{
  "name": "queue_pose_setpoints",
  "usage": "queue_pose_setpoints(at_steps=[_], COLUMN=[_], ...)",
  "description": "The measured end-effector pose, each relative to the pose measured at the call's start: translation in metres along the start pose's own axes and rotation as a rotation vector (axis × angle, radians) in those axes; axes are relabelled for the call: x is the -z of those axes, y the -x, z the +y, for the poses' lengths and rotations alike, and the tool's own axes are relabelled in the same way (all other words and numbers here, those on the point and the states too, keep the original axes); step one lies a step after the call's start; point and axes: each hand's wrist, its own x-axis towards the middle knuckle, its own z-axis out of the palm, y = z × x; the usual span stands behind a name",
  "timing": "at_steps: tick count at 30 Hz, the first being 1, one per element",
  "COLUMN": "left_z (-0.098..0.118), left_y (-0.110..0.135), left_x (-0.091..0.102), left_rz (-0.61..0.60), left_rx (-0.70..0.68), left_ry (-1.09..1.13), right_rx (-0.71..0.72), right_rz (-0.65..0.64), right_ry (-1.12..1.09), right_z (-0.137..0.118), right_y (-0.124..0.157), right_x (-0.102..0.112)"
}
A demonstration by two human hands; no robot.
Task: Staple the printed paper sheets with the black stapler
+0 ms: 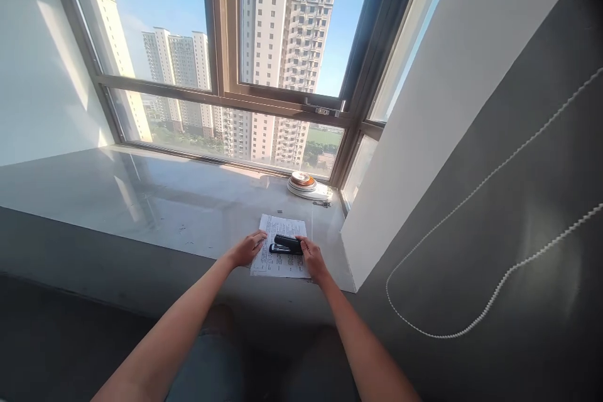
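The right hand [313,260] has its grip closed around one end of a black stapler [286,244] — its mouth faces left — over printed paper [276,267] on the windowsill [226,195]. The left hand [245,249] is at the paper's left edge; whether its grip pinches the paper, I cannot tell.

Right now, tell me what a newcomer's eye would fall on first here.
Probably the black stapler, gripped by the right hand over printed sheets on the window ledge, with the left hand at their left edge. Beyond the window, tall pale towers stand against blue sky. At far right, a white beaded cord hangs in a loop.
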Motion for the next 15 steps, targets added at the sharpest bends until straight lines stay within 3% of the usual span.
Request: queue_pose_setpoints(at_steps=[8,15], left_z=[-0.005,0.000], left_y=[-0.009,-0.016], left_x=[0.008,0.003], left_rz=[0.037,0.073], left_rx=[0.103,0.235], left_ry=[0.098,0.050], right_rx=[-0.174,-0.341], right_rz=[0.011,0.067], right_ry=[-0.092,-0.031], right_z=[0.010,-0.003], right_y=[-0.011,-0.010], right_x=[0.003,-0.004])
